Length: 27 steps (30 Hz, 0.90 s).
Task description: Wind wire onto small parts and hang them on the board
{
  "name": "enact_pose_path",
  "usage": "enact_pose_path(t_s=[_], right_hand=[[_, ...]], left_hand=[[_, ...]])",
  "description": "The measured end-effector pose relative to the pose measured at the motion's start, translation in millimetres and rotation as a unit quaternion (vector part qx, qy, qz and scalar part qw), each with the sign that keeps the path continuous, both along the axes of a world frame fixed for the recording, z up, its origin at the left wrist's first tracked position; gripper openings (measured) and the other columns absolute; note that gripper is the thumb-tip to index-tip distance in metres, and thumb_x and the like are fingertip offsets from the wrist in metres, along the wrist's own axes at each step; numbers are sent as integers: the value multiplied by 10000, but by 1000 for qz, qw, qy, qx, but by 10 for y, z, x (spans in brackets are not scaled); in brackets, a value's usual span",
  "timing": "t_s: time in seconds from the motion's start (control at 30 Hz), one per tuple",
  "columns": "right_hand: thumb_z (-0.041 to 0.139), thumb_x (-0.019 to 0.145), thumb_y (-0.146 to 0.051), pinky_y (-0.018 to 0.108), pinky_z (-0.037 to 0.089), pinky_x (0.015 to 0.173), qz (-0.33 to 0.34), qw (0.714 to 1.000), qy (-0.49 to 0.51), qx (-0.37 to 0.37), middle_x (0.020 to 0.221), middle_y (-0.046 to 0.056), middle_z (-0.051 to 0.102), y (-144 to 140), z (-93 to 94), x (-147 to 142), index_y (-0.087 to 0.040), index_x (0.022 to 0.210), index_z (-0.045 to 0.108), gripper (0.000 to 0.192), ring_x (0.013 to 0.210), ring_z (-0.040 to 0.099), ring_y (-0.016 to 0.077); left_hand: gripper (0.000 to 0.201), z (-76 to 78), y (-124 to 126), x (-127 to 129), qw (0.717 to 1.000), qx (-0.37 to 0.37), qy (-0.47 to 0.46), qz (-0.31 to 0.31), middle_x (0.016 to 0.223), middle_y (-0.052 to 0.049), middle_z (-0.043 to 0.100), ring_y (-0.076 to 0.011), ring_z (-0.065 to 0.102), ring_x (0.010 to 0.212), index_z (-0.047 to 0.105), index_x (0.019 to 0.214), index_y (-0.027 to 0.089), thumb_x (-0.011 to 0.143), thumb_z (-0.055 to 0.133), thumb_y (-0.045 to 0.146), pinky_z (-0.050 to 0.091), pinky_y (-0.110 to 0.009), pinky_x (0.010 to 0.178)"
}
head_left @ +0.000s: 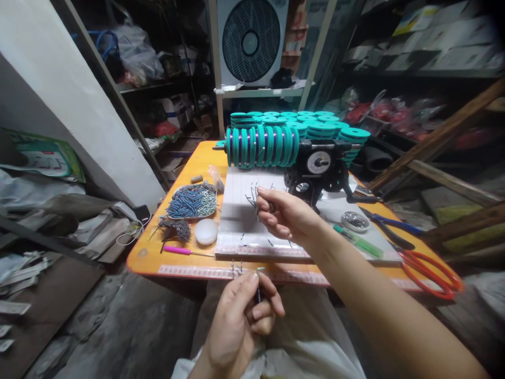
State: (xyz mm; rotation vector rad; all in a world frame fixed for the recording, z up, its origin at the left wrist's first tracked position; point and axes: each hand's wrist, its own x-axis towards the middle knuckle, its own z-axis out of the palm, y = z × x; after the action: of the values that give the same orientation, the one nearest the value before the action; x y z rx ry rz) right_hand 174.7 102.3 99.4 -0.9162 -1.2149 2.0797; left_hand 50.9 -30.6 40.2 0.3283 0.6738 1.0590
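Observation:
My left hand (248, 308) is closed low in front of the table edge, gripping a small dark blue rod (259, 293) with a pale tip. Thin striped pieces (236, 267) stick up beside its thumb. Over the white board (236, 213), my right hand (282, 210) is closed with thumb and fingertips together. Thin dark wire-like pieces (251, 196) show right at those fingertips; they seem held there. Behind it, teal foam spools (260, 147) wound with dark line sit in a row on the shaft of a black hand-cranked winder (315, 163).
On the left of the orange table are a tray of small blue parts (189, 202), a white round dish (205, 231) and a pink-handled tool (177, 250). At right lie a round container (355, 221), a green cutter (359, 242) and red-handled scissors (430, 273). More teal spools (315, 126) are stacked behind.

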Motion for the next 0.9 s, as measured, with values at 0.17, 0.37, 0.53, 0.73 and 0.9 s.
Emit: enact_pose_path(t_s=[0.17, 0.37, 0.53, 0.73, 0.9], right_hand=[[443, 820, -524, 129, 140, 293, 10, 1000, -17, 17, 522, -58, 427, -12, 24, -4, -109, 838, 325, 433, 304, 300, -6], [405, 833, -602, 102, 154, 340, 51, 972, -140, 181, 480, -44, 419, -5, 178, 131, -62, 1212, 503, 667, 322, 276, -35], [404, 826, -613, 47, 239, 420, 74, 913, -250, 313, 483, -22, 419, -23, 402, 178, -62, 1264, 555, 720, 408, 349, -66], [437, 831, -561, 57, 210, 398, 76, 937, -204, 273, 452, -38, 399, -48, 418, 151, -28, 1296, 501, 710, 384, 325, -57], [405, 862, -507, 92, 181, 334, 103, 992, -25, 69, 582, -39, 536, 4, 164, 117, -84, 1069, 430, 471, 321, 309, -33]], left_hand=[[276, -61, -15, -3, 999, 18, 46, 9, 654, -68, 620, -24, 307, 497, 589, 779, 109, 889, 512, 350, 225, -118, 434], [314, -237, 71, -89, 778, 289, 547, 107, 1245, -97, 543, -177, 498, 1172, 627, 1144, 203, 928, 429, 317, 380, -318, 1030], [354, 105, 404, -67, 663, 357, 625, 207, 1266, -104, 488, -166, 501, 1135, 462, 1278, 204, 942, 403, 297, 407, -300, 945], [349, 401, 742, 11, 763, 376, 512, 119, 815, -41, 595, -138, 550, 806, 592, 788, 162, 950, 359, 366, 408, -253, 761], [350, 332, 687, -32, 805, 354, 467, 95, 662, 2, 543, -101, 495, 644, 579, 750, 165, 933, 400, 403, 371, -220, 616]])
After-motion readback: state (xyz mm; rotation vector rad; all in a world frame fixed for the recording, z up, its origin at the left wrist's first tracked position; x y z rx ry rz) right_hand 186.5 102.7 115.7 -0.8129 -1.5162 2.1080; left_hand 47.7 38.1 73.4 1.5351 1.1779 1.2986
